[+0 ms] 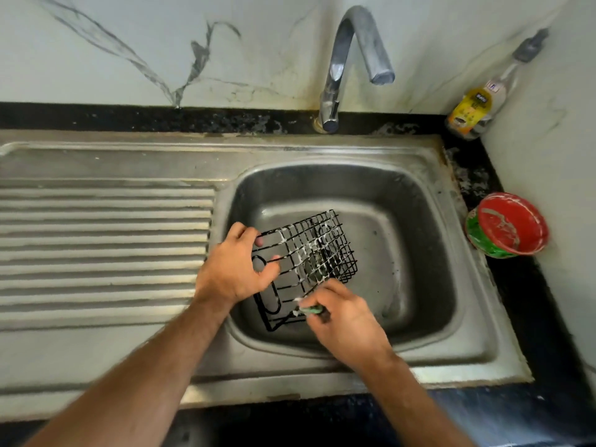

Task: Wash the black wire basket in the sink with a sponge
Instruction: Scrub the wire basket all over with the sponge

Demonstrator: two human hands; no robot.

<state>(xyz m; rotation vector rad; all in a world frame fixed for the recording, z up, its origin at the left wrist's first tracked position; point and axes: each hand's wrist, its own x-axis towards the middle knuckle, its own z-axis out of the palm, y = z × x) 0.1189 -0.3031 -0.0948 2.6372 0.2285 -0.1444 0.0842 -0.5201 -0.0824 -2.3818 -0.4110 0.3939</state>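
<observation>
Basket [303, 253] tilted in sink [419, 227], L fingers [258, 241] gripping rim, R fingers [317, 300] pinching sponge [311, 309] against it.

The sink [419, 195] is dull brushed steel, its drainboard [103, 240] ribbed. The basket [309, 253] is black coated wire flecked with white suds. The tap [351, 59] is shiny chrome; the bench [467, 175] is speckled black stone.

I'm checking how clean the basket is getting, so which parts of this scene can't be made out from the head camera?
- Sponge: only a green edge shows; the right hand covers the rest.
- Black wire basket: its near left wires are hidden under the left hand.
- Sink drain: broken up by the basket's mesh and foam.
- Bottle label: too small and blurred to read.
- Red tub: contents unclear.
</observation>
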